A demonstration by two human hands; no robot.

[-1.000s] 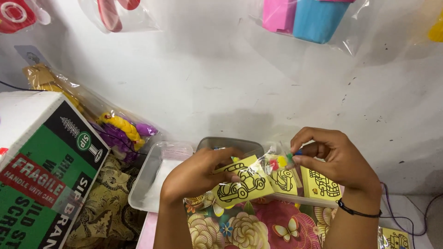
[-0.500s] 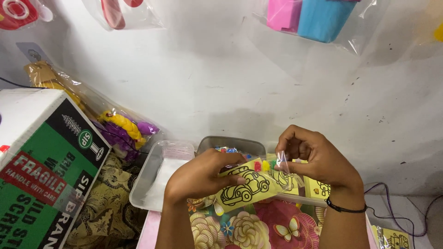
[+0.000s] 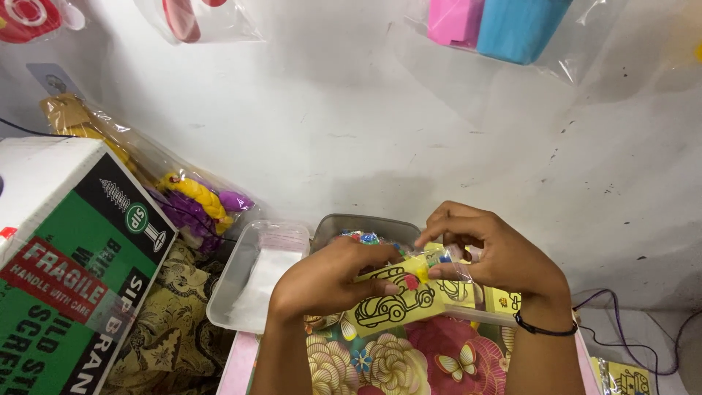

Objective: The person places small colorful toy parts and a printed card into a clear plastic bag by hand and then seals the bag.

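Yellow paper card (image 3: 395,300) printed with a black outline of a car is held in the head view above a flower-patterned cloth (image 3: 380,362) on the counter. It is pinched by the left hand (image 3: 329,281), whose grip is closed on its upper left edge. A small clear plastic sleeve (image 3: 446,274) holding tiny coloured packets is pressed against the card's upper right corner by the right hand (image 3: 490,256), the grip of which is closed on the sleeve with fingers curled. The card appears to lie only partly against the sleeve; whether any of it is inside cannot be told, so the joining of the two is judged unfinished.

Behind the hands, a clear plastic tray (image 3: 252,281) and a grey plastic tub (image 3: 365,225) are seen just beside each other. More yellow outline cards (image 3: 504,300) lie under the right hand. A green, black and white cardboard box (image 3: 69,271) stands at the left, with a bagged yellow and purple toy (image 3: 197,205) beyond it against the white wall (image 3: 351,124).
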